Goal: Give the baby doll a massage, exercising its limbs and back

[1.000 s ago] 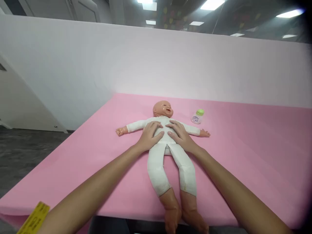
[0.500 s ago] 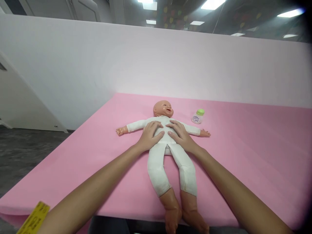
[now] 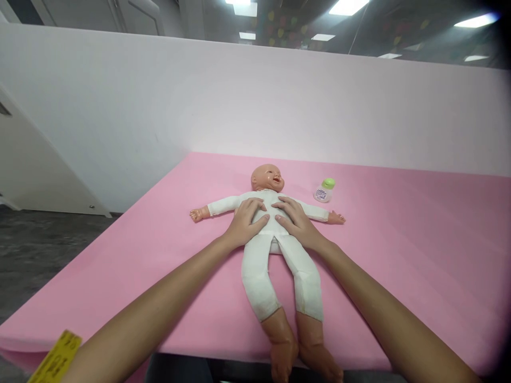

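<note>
Left hand (image 3: 244,224) and right hand (image 3: 296,222) flat, fingers spread, gripping nothing, pressed side by side on belly of doll (image 3: 271,250) lying face-up mid-mat (image 3: 399,255), unmoved since earlier frames, suggesting steady contact; bottle (image 3: 324,190) near doll's arm, untouched.

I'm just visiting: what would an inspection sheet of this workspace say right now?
Surface: pink mat covering the table, backed by a pale partition.
Things in hand: doll in a white suit lies face up, arms spread, feet over the near edge.
Clutter: small bottle with a green cap, beside the doll's arm, untouched; yellow tag at the near left corner.
Hands: left hand and right hand lie flat on the doll's torso, fingers spread.
Cables: nothing seen.
Surroundings: ceiling lights, grey floor at left.
</note>
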Demonstrator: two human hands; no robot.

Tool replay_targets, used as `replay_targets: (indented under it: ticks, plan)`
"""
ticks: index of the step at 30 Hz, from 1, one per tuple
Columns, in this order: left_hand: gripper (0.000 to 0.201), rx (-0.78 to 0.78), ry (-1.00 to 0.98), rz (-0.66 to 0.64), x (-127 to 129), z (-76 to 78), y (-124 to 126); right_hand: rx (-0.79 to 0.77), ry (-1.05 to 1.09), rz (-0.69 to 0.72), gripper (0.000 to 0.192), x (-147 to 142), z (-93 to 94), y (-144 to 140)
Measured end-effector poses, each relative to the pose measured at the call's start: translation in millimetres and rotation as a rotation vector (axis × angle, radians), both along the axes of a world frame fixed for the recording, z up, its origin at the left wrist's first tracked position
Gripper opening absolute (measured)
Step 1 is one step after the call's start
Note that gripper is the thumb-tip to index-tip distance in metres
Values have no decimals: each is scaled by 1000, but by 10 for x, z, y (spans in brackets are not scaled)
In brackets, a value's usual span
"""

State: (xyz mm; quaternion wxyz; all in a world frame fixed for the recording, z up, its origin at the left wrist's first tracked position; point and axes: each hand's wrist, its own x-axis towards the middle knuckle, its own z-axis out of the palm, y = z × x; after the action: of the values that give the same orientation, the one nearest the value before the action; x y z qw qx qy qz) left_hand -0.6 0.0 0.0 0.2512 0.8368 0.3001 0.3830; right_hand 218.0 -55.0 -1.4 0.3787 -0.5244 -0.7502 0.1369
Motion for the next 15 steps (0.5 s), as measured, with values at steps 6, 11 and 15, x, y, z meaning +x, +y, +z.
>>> replay_targets:
  ticks: [6, 11, 15]
  plan:
    - [18, 18, -6, 4, 1, -13, 10, 1, 3, 5, 46, 18, -38, 26]
    - [25, 21, 5, 5, 5, -15, 5, 15, 15, 17, 36, 6, -3, 8]
    - [16, -10, 3, 16, -4, 6, -14, 24, 13, 23, 34, -6, 20, -5]
